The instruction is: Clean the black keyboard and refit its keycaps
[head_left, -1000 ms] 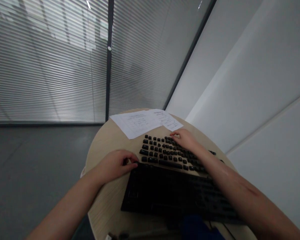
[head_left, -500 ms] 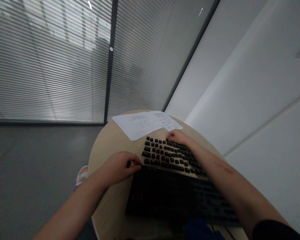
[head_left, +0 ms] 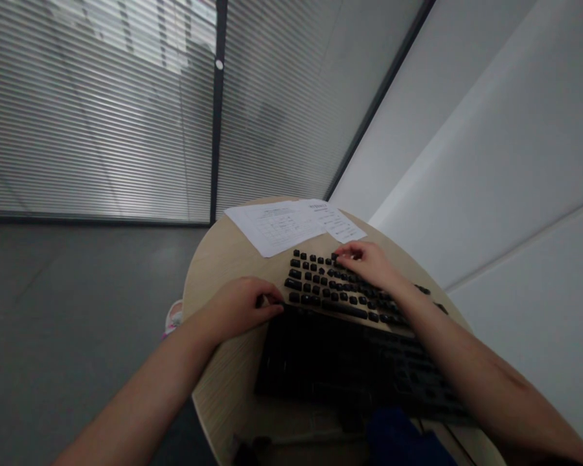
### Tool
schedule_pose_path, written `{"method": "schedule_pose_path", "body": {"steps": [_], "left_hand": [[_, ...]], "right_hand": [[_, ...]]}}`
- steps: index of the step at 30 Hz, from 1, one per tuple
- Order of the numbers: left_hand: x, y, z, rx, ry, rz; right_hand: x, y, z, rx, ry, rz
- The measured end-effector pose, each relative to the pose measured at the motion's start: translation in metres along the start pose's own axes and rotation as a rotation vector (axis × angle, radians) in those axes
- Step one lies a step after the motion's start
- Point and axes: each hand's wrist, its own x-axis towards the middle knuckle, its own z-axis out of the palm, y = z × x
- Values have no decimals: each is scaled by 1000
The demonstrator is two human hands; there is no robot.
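Loose black keycaps [head_left: 315,278] lie in rows on the round wooden table, beyond a dark keyboard base [head_left: 320,356] with its keycaps off, at least on the part I can make out. My left hand [head_left: 245,307] is curled at the base's far left corner, thumb and forefinger closed on its edge. Over the far row of keycaps is my right hand [head_left: 369,264], thumb and fingertips pinched around a small black keycap [head_left: 334,257] at that row. My right hand and forearm hide part of the rows on the right.
Printed paper sheets [head_left: 276,226] lie at the table's [head_left: 214,259] far side. A blue cloth-like thing [head_left: 403,440] and thin cables show at the near edge, in shadow. A white wall [head_left: 505,162] rises close on the right, and a blind-covered glass partition [head_left: 102,129] stands ahead.
The view has tilted a little, shifting the table up and right. My right hand has turned, its fingers now reaching to a keycap in the far row. My left hand keeps to the base's corner.
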Motion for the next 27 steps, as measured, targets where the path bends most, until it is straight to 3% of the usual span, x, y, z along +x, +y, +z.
{"method": "schedule_pose_path", "body": {"steps": [4,7,20,27], "left_hand": [[1,-1,1,-6,-7,-8],[1,-2,1,-4,-16,-6],[0,4,-1,32,-4,-19],[0,4,0,17,3,-12]], "right_hand": [[-68,-39,6,106,-140,-74],[-90,-50,18,133,-175,-93],[-84,-48,36,120,-212,-93],[-82,-51,35,22,-205,-219]]}}
